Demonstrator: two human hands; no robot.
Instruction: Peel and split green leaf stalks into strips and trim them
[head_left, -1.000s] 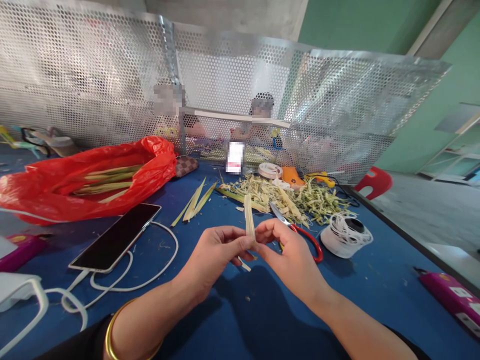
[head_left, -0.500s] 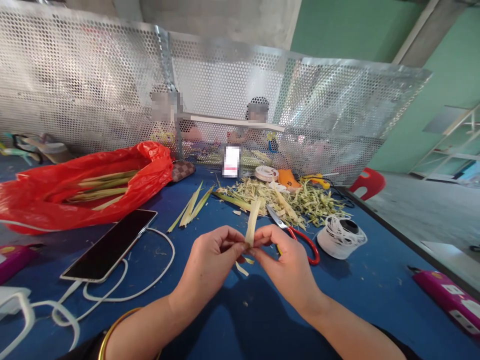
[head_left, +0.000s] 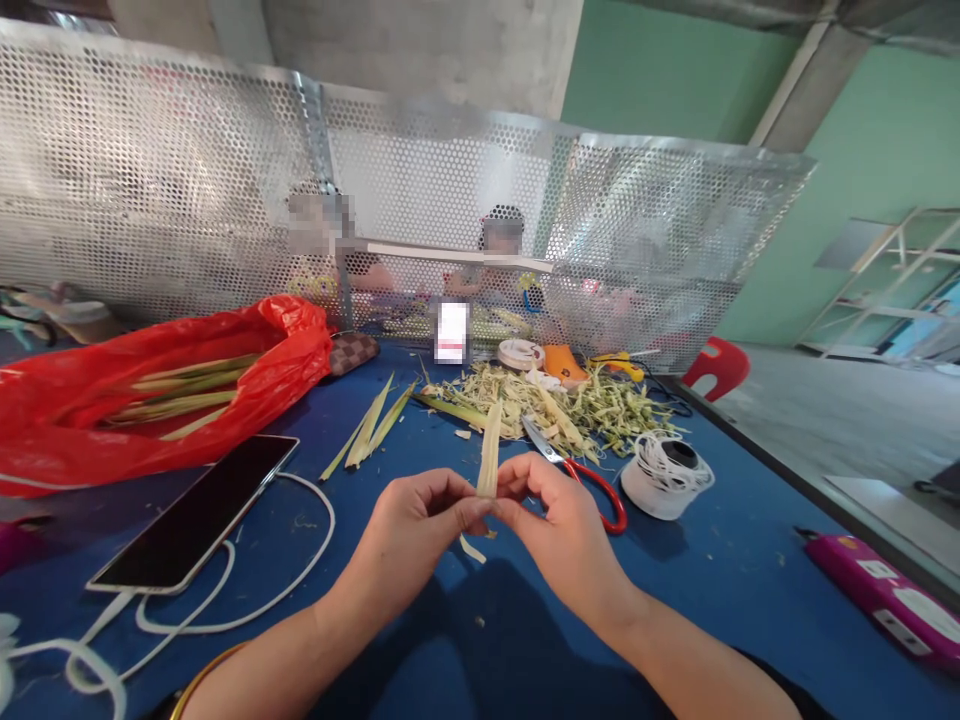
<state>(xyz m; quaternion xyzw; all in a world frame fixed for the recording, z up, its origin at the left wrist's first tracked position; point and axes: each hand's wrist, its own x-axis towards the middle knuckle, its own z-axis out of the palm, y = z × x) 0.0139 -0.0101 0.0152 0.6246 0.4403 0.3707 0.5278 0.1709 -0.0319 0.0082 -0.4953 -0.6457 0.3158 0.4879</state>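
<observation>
Fingers of left hand and right hand pinch pale strip (purple device: "B").

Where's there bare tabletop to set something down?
Two patches, bar specks: between the right hand, string spool and magenta device; and between the left hand and white cable. Crowded: beyond the hands and their leaf strip, with plant shreds and scissors.

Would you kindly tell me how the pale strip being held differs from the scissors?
The pale strip is pinched between the left hand and right hand; the scissors lie on the table. The strip is straw-coloured, while the scissors show silvery blades and a red handle.
</observation>
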